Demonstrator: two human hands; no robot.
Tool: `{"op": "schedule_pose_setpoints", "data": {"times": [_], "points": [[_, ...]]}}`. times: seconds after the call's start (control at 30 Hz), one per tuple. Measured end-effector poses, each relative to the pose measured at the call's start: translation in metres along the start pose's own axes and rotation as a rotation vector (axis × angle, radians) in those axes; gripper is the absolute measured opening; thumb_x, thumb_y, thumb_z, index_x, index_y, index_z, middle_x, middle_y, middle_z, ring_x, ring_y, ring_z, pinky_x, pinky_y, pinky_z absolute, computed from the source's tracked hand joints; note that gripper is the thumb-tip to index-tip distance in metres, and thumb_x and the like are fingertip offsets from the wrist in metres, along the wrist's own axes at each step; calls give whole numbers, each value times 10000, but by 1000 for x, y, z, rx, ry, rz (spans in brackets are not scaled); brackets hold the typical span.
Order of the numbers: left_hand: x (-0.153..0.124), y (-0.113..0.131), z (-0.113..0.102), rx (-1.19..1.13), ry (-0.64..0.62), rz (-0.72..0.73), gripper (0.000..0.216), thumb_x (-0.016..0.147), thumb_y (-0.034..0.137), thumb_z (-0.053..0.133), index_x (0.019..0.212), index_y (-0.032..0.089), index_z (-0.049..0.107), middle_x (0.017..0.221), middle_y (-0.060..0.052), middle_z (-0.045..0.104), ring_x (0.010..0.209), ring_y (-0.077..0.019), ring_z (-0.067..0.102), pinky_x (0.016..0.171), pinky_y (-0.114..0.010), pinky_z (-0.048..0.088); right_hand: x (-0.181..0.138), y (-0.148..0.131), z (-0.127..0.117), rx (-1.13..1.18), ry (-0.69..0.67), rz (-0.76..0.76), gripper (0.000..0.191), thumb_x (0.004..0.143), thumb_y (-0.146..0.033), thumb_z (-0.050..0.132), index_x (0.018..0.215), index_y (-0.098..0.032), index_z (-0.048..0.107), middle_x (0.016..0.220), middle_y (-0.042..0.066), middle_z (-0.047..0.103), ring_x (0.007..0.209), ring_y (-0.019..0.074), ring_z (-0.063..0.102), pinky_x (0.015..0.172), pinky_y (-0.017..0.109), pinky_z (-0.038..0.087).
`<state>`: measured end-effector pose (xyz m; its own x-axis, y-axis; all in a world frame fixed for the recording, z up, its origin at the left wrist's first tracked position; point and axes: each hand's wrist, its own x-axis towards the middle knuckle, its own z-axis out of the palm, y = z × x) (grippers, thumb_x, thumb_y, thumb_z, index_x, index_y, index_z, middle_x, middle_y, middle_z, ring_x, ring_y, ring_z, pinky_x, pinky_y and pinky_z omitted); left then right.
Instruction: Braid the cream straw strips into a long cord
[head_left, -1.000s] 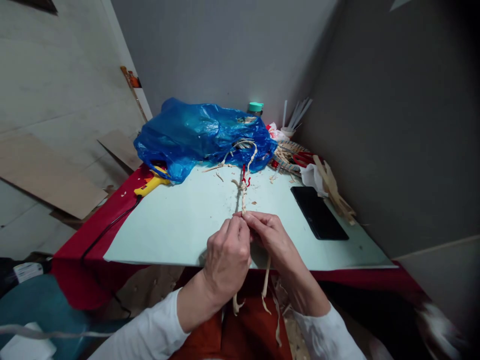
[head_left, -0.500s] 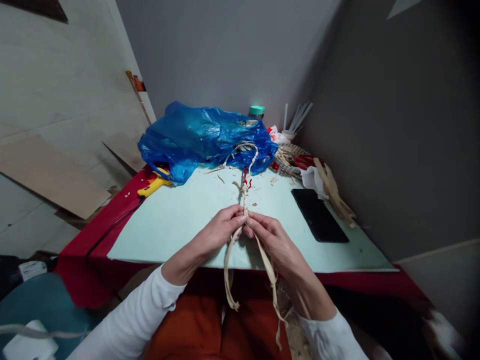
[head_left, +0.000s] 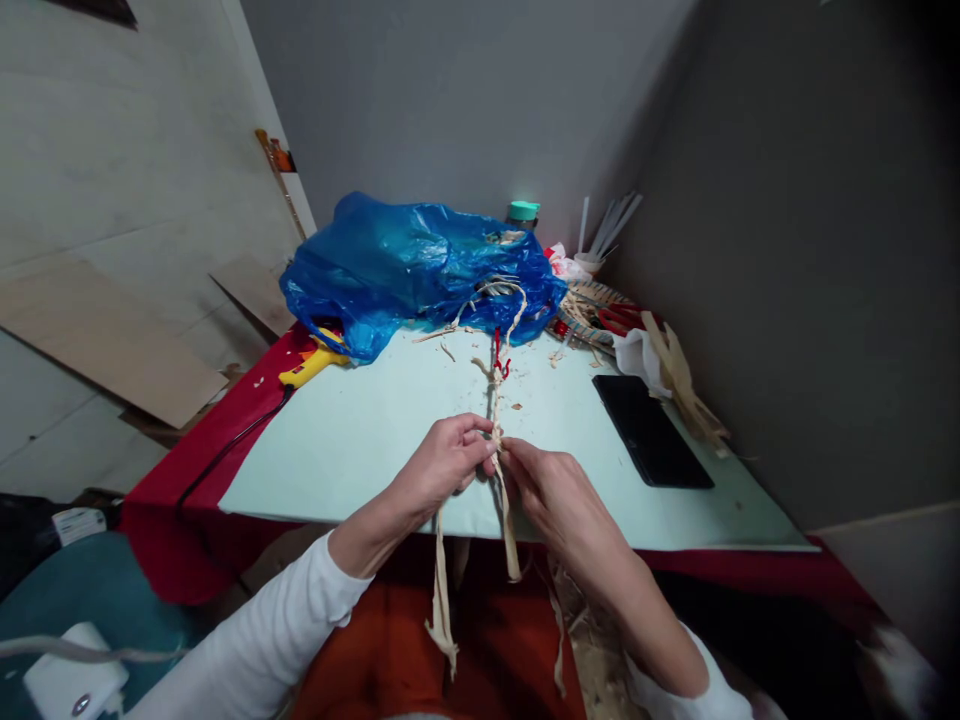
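A thin braid (head_left: 496, 395) of pale dried plant strips runs from the blue bag toward me, with a red tie (head_left: 500, 362) round it. My left hand (head_left: 450, 455) pinches the near end of the braid between thumb and fingers. Close against it, my right hand (head_left: 544, 480) is closed with fingertips on the strips at the same spot. One loose strip (head_left: 441, 600) hangs below my left hand over the table edge. A second strip (head_left: 508, 530) dangles between the hands, and a thin end hangs below my right hand. The exact finger hold on each strip is partly hidden.
A blue plastic bag (head_left: 412, 265) lies at the back of the table. A yellow corded tool (head_left: 311, 367) sits at the left edge. To the right are a black phone or tablet (head_left: 651, 432), dried strips (head_left: 682, 385) and a basket (head_left: 592, 300). A green-lidded jar (head_left: 523, 212) stands behind.
The loose strips have swapped places: one now hangs further left beneath my left hand, another in the middle. My right hand has turned over at the braid. The view has shifted slightly.
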<state>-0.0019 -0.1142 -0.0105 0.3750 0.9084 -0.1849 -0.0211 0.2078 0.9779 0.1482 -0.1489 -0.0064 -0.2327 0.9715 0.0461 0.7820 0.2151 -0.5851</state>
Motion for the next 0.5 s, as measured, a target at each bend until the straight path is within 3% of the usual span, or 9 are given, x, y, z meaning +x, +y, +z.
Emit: {"op": "schedule_pose_setpoints", "data": {"times": [0.13,0.23,0.37,0.5], "points": [[3,-1,4,129,22,18,114,780,247,589,795,141,552,565,16,578,450,-53,414,456,-185,274,-5,-4,-2,-381,72,89,194,942,-220,443,836,-192,602,652,31,653,520,150,533,527,280,170],[5,-7,7,200,63,92,89,779,231,585,751,152,556,591,-1,607,570,-98,531,567,-206,377,-7,-12,1,-470,104,77,168,935,-203,453,852,-192,598,708,42,693,564,171,606,523,285,150],[6,-13,9,246,156,147,99,769,244,601,743,151,579,628,12,591,598,-105,530,576,-216,373,-5,-26,1,-562,91,128,187,942,-171,417,896,-173,599,729,69,712,592,201,657,511,294,136],[6,-13,9,187,141,163,69,764,212,588,747,144,591,653,12,595,631,-104,545,597,-210,384,-2,-31,-5,-539,83,154,181,942,-224,444,868,-184,604,723,72,719,633,223,678,520,295,147]]}}
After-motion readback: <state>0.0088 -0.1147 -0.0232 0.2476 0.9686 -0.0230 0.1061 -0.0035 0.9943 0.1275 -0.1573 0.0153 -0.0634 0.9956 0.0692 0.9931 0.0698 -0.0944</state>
